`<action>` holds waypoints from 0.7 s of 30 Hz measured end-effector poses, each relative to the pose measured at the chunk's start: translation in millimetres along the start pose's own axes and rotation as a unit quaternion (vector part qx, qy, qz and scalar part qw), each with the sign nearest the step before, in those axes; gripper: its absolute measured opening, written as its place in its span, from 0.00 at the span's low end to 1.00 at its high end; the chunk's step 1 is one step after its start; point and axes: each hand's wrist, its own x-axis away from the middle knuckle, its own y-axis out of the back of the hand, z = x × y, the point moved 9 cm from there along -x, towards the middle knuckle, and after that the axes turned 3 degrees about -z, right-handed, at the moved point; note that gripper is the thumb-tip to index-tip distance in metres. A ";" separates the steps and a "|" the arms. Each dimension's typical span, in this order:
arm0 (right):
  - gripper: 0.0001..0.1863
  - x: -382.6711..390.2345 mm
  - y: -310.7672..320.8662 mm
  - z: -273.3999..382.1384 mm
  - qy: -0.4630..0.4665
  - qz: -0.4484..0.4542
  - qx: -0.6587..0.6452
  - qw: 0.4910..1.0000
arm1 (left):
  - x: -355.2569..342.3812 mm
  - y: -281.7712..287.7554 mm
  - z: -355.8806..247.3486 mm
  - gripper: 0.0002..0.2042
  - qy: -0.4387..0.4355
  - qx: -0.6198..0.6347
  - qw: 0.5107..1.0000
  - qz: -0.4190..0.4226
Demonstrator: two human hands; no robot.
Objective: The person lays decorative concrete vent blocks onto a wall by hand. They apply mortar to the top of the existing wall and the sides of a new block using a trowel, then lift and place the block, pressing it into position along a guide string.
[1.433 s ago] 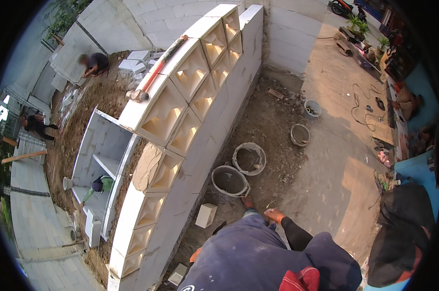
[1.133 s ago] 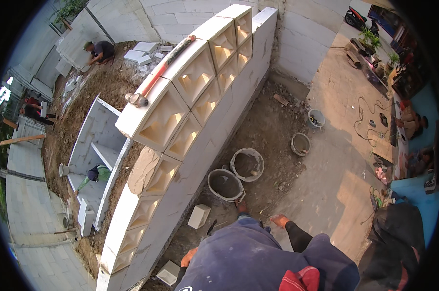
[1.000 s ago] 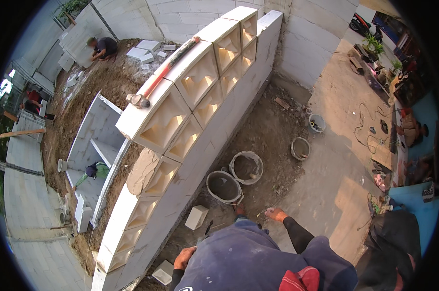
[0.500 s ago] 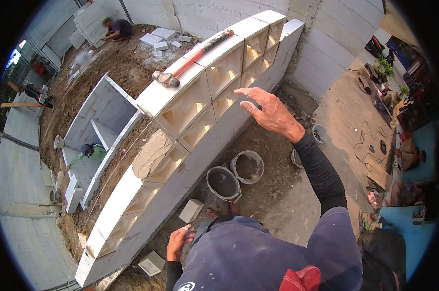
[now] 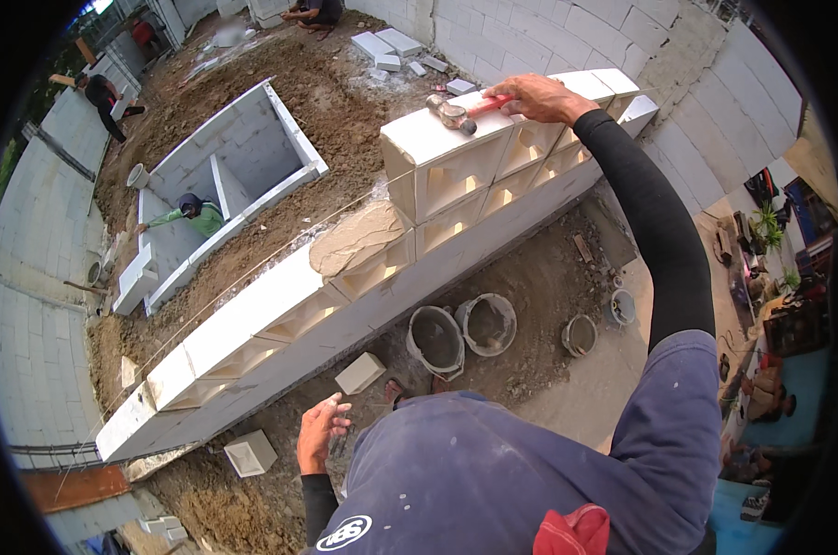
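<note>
My right hand [image 5: 539,95] is closed over the red handle of a hammer [image 5: 459,115], whose metal head lies on the top of a white wall of hollow patterned blocks [image 5: 448,175]. Lower along this wall, a thick patch of smooth grey-beige mortar [image 5: 355,238] covers the top of a block, left of the taller stacked section. My left hand [image 5: 322,425] hangs at the lower middle beside my body, fingers loosely bent and apart, holding nothing, near a loose white block [image 5: 360,373].
Two buckets [image 5: 435,340] and smaller pails [image 5: 578,336] stand below the wall; another loose block [image 5: 250,452] lies lower left. Beyond are a block pit [image 5: 252,128] with a person [image 5: 198,213] inside, two other people [image 5: 101,97] [image 5: 317,14], and a string [image 5: 252,277] along the wall.
My right hand has risen from low beside my body onto the hammer and closed on its handle. The view has swung round, so the wall now lies more level across it.
</note>
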 end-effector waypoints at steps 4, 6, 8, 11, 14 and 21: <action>0.20 -5.0 2.3 -5.5 0.019 -0.049 -0.032 0.998 | 27.6 29.0 22.2 0.24 0.002 0.011 0.998 -0.063; 0.19 9.3 -9.4 -30.3 0.031 -0.046 -0.048 0.997 | 27.0 25.6 26.8 0.24 0.003 -0.021 0.998 -0.065; 0.18 18.2 -8.8 -38.1 0.072 -0.104 -0.005 0.992 | 36.1 30.4 39.6 0.25 0.020 -0.006 0.997 -0.076; 0.16 23.9 25.6 -13.4 0.112 -0.135 0.105 0.979 | 50.2 55.9 108.2 0.24 0.058 0.023 0.988 -0.139; 0.16 59.0 64.1 10.7 0.092 -0.187 0.068 0.976 | 76.5 87.3 222.9 0.21 0.168 0.049 0.959 -0.223; 0.19 191.7 7.9 100.3 -0.048 0.020 -0.269 0.962 | 213.2 111.4 457.2 0.16 0.446 -0.018 0.832 -0.330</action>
